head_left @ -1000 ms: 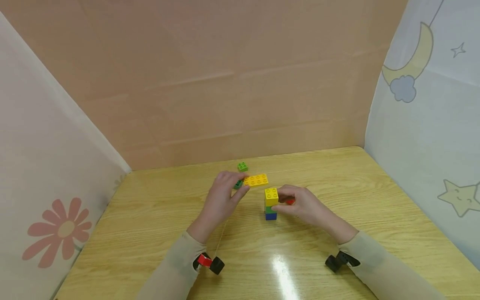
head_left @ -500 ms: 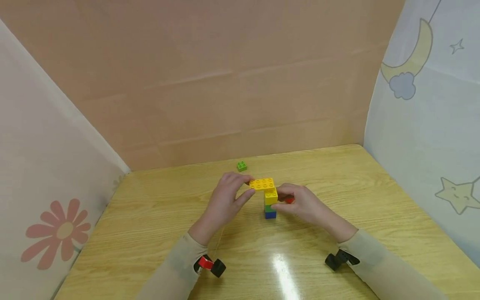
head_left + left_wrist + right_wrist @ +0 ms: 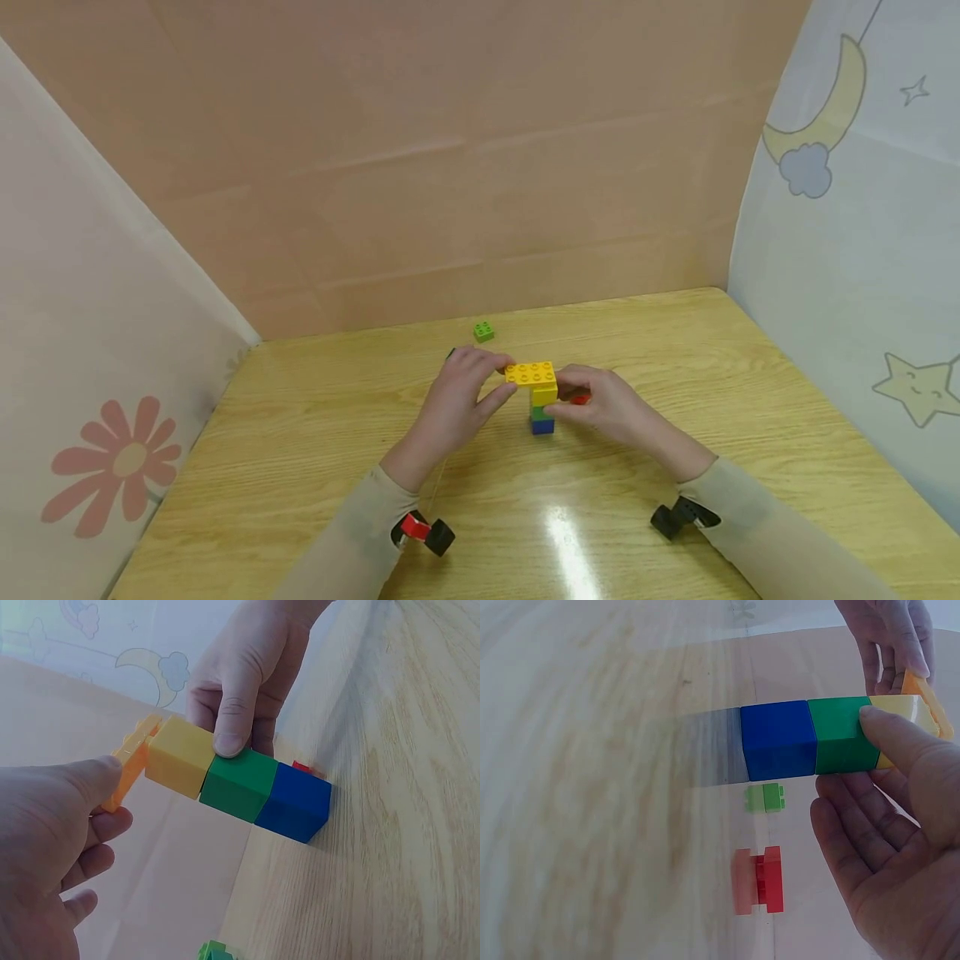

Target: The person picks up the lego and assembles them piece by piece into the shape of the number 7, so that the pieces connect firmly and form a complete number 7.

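A tower of three building blocks stands upright on the table: the blue block (image 3: 294,802) at the bottom, the green block (image 3: 238,784) in the middle, the yellow block (image 3: 178,757) on top. My right hand (image 3: 617,407) grips it from the right, thumb at the green and yellow blocks. With thumb and fingertips, my left hand (image 3: 456,404) pinches the left end of a flat yellow building plate (image 3: 530,373). The plate's right end lies over the top of the tower, and its left end juts out past it.
A light green block (image 3: 483,332) lies toward the back of the table (image 3: 315,433). Behind the right hand sits a red block (image 3: 773,879). A bit of a dark green piece (image 3: 451,354) shows beyond the left hand.
The left hand has lifted the yellow plate and brought it rightward over the tower's top. The right hand has stayed on the tower.
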Motion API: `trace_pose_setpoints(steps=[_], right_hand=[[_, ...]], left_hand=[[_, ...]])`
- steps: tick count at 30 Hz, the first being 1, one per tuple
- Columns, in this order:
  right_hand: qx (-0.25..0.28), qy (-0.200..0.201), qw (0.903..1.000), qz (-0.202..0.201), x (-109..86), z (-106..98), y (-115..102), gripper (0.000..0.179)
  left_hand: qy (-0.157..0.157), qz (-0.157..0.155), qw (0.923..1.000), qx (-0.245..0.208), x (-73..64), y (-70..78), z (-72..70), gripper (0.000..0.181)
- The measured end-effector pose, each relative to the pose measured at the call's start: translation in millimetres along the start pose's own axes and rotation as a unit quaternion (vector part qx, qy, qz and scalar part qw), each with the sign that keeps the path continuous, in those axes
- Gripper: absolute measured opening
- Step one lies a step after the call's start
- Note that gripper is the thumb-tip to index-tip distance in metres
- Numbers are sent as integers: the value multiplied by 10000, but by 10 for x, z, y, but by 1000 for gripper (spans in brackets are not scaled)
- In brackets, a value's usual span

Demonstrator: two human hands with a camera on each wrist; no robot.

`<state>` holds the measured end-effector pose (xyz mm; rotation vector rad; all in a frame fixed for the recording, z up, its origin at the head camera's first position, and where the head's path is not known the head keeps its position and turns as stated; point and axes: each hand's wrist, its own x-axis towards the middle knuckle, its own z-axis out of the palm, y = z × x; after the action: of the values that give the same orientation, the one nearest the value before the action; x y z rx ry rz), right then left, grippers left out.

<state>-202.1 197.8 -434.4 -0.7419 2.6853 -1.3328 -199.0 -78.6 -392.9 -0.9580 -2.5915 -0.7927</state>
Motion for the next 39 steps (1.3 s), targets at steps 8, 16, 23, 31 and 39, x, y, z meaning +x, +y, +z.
trace_pose_setpoints(steps=[8, 16, 23, 31, 39], right_hand=[[146, -37, 9999, 66, -3, -3, -7, 39], [416, -87, 9989, 202, -11, -45, -30, 46], [1290, 135, 9911, 313, -12, -189, -106, 60], [1742, 372, 9832, 410, -16, -209, -132, 46], [1432, 520, 9878, 311, -23, -146, -158, 39]], left_hand=[[21, 56, 10000, 47, -2, 22, -11, 33], [-2, 126, 9999, 110, 6, 26, -5, 34], [-32, 66, 9999, 73, 13, 26, -9, 34], [-37, 96, 9999, 112, 17, 33, -27, 34], [29, 183, 9998, 116, 18, 37, -31, 34]])
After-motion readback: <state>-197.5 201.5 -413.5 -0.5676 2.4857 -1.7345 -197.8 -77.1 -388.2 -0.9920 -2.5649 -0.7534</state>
